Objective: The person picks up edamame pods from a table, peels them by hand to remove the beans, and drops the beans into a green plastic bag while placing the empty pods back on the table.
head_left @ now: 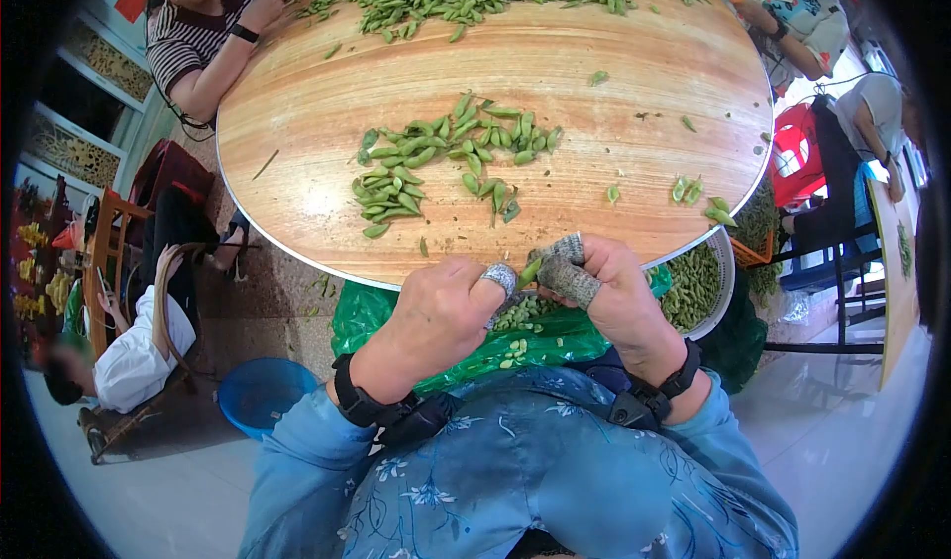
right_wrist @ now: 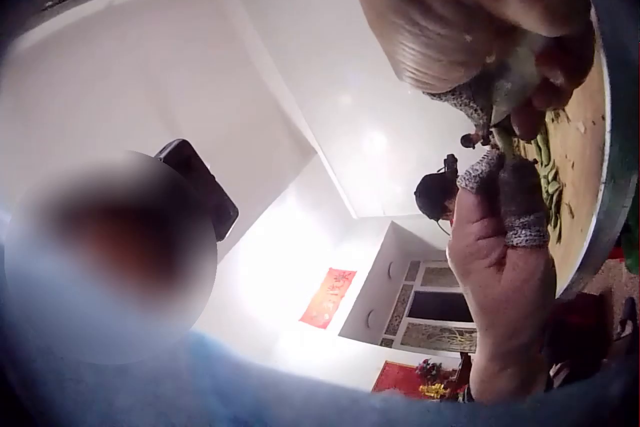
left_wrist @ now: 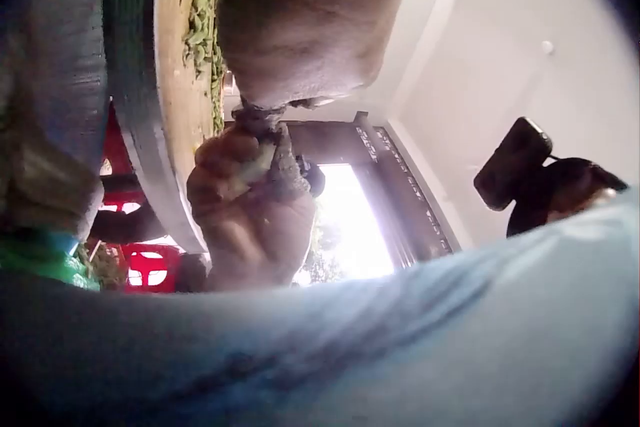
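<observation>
green pod (head_left: 530, 273) slants away rightward; left hand (head_left: 436, 306), right hand (head_left: 619, 292) nearly closed, pinching it.

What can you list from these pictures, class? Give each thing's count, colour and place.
Round table: one, light wood, before the person
Bean pods: many, green, mostly in heaps on it
Held pod: one, green, between the hands
Shelled beans: several, pale green, over the bag
Plastic bag: one, green, below the near edge
Pod-filled basket: one, white, right of the bag
Basin: one, blue, floor, left
Crate: one, orange, right
Other people: at least four, mixed clothing, around the room
Wrist straps: two, black, one per wrist
Finger covers: several, grey, on both hands
Left hand: one, pinching the held pod
Right hand: one, same
</observation>
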The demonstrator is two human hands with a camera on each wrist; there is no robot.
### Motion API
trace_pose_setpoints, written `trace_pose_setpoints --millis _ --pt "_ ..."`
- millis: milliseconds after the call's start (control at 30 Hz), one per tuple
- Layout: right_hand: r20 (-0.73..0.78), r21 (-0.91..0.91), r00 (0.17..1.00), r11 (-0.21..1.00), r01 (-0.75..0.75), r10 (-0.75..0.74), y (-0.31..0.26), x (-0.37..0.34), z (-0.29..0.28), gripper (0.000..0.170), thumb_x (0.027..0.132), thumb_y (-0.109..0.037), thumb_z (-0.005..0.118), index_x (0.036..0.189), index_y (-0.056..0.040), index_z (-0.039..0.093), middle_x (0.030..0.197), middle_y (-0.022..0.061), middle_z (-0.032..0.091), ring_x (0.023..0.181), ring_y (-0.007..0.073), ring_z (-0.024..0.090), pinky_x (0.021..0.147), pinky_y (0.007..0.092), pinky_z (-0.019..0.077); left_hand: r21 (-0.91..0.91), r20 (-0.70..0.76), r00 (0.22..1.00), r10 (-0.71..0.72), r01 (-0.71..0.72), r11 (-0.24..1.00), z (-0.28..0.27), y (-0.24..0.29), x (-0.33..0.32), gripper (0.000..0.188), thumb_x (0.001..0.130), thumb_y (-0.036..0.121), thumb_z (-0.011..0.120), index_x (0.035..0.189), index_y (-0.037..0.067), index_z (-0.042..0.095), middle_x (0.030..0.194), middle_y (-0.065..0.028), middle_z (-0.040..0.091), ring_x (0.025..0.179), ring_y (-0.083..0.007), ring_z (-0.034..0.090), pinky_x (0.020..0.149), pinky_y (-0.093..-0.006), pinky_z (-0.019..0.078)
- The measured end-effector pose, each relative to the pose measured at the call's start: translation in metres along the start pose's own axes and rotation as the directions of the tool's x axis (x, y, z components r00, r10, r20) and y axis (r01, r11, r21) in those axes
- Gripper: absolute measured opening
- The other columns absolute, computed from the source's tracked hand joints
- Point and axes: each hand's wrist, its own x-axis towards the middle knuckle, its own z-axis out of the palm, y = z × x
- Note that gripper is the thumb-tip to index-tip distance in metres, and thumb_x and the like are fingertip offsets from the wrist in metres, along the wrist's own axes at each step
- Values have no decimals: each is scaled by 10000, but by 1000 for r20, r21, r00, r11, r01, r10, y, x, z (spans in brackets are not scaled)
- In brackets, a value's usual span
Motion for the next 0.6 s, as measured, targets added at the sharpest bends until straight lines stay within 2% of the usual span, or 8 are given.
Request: trace_pose_setpoints --millis 167,267,367,433,467,533,567,600 --pt "-29 96 999 995 38 -35 7 4 2 113 817 -91 517 855 5 562 774 19 583 716 81 535 645 207 429 -95 -29 995 -98 95 991 13 -1 -4 196 569 0 555 753 45 504 597 -96 472 539 -277 482 457 -361 385" --pt "28 180 994 979 99 -106 13 7 1 126 818 -94 522 885 8 551 770 23 583 732 86 544 657 214 438 -429 -150 975 -164 85 899 25 -4 -4 110 669 18 567 759 46 511 580 -98 471 477 -230 454 455 -323 379" --pt "41 218 981 959 179 -192 23 9 1 140 815 -86 525 914 13 538 794 33 584 748 92 549 674 223 446 -744 -53 927 -372 212 634 28 1 -9 71 764 84 552 778 35 503 574 -75 467 479 -165 438 463 -290 371" --pt "57 233 963 941 244 -264 26 10 0 154 812 -79 528 933 16 529 821 40 582 755 97 551 684 230 450 -934 343 811 -473 348 -81 31 0 -13 110 794 115 536 796 15 490 598 -59 482 526 -139 449 492 -280 386" --pt "57 232 963 942 245 -264 25 10 1 154 812 -79 528 933 16 529 821 40 582 755 97 551 684 230 450 -934 342 812 -473 347 -80 32 0 -13 110 794 115 536 796 15 490 598 -59 482 526 -139 449 492 -280 386" --pt "13 275 981 943 185 -196 23 11 3 194 777 -119 576 915 12 540 803 37 582 745 102 550 675 235 448 -857 450 808 -379 272 -439 33 0 -13 95 805 101 512 827 10 493 631 -23 500 552 -126 465 503 -254 387" --pt "14 274 980 944 185 -197 18 11 2 194 777 -119 576 915 12 540 803 37 582 745 102 550 675 235 448 -857 449 809 -379 270 -438 32 1 -10 95 805 101 512 827 10 493 631 -23 500 552 -126 465 503 -254 387" --pt "73 270 986 954 128 -152 11 11 1 190 777 -117 576 914 10 541 799 35 580 744 102 548 678 230 446 -964 184 881 -437 249 96 29 3 -4 89 815 104 500 831 16 497 636 -5 486 549 -109 448 497 -236 374"
